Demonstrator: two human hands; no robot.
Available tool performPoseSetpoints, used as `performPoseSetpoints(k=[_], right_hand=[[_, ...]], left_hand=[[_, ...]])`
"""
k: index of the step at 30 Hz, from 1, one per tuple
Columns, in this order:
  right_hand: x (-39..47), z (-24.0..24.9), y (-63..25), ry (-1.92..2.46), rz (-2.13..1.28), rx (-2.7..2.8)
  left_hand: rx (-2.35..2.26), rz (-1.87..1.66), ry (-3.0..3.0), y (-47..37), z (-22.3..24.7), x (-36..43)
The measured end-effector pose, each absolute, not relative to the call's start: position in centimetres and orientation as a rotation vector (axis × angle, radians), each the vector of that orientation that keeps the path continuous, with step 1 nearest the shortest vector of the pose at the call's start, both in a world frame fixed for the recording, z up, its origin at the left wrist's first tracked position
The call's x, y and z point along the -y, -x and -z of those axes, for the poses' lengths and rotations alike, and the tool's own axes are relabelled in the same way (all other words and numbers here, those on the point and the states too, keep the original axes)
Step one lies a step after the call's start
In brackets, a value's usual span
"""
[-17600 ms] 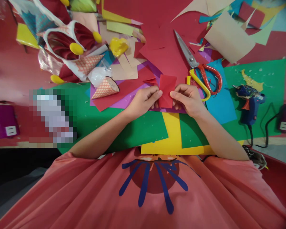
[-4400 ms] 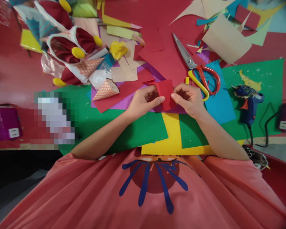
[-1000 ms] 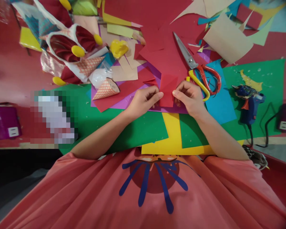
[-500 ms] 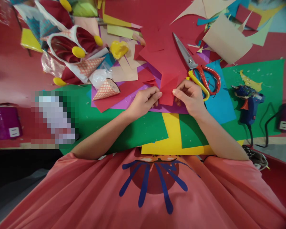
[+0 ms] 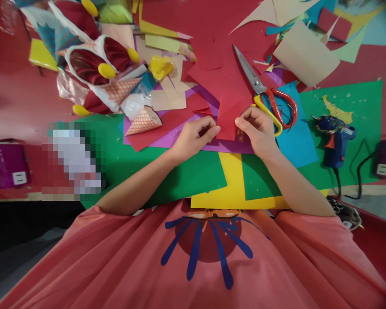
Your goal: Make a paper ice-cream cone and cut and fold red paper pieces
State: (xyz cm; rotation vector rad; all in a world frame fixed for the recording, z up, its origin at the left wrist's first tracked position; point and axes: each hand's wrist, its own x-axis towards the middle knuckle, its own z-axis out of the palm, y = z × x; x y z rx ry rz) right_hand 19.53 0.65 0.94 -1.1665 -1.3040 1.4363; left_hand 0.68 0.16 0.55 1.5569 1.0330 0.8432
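Observation:
A small piece of red paper (image 5: 227, 116) stands between my two hands, above a purple sheet. At its lower left edge, the thumb and curled fingers of my left hand (image 5: 196, 136) are closed on the paper. My right hand (image 5: 259, 131) pinches the right edge between thumb and fingers. Just beyond my right hand lie large scissors (image 5: 259, 86) with one red and one yellow handle loop, blades pointing away from me. Left of the paper, a small folded red scrap (image 5: 202, 110) rests near my left fingertips.
Paper cones with red pleated insides (image 5: 86, 64) and a small checked cone (image 5: 144, 120) lie at left. A blue glue gun (image 5: 337, 146) with a cord sits on green sheet (image 5: 366, 103) at right. Cream paper (image 5: 305, 53) and coloured offcuts cover the back.
The red paper and both hands have shifted very slightly to the right. My left thumb has moved a little down the paper's edge. The scissors and cones stay put.

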Motion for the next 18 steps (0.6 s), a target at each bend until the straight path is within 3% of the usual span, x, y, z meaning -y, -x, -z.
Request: performPoseSetpoints(k=[18], right_hand=[[-0.51, -0.95, -19.41, 1.115, -1.489, 1.243]], left_hand=[[-0.93, -0.877, -1.649, -0.54, -0.34, -0.01]])
